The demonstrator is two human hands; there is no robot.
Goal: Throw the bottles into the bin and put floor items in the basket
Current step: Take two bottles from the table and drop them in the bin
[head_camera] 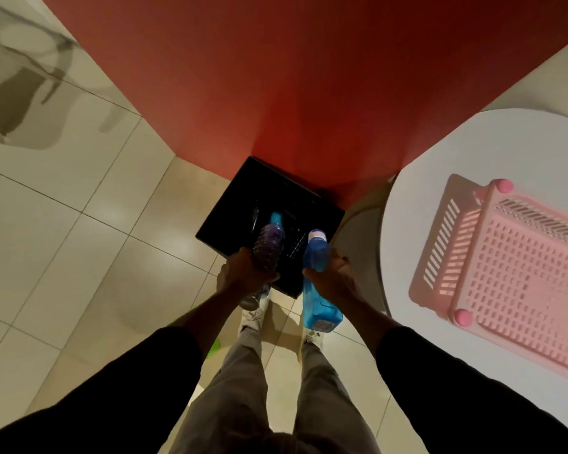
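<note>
Two bottles (268, 245) (315, 257) in hands (243, 273) (335, 280); over bin (243, 191)

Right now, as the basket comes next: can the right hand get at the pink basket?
Probably not yet: the right hand grips the blue bottle, though nothing blocks the way to the pink basket.

A red wall (309, 77) meets glossy beige floor tiles (79, 231). A round white table (440, 198) stands at the right, near the wall.

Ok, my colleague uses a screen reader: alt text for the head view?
Left hand holds a purple bottle, right hand a blue bottle, over a black bin; a pink basket lies on a white table.
</note>
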